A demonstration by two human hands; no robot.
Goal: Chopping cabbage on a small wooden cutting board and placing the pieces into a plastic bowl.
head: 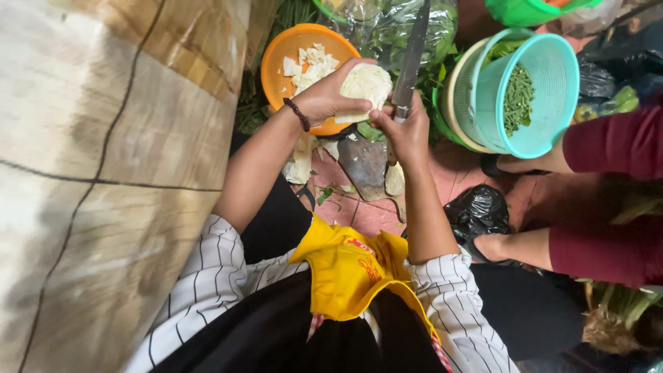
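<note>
Pale cabbage is gripped by the left hand above the orange bowl; the knife is clasped in the right hand. Fingers could be nicked if the blade slips.
</note>
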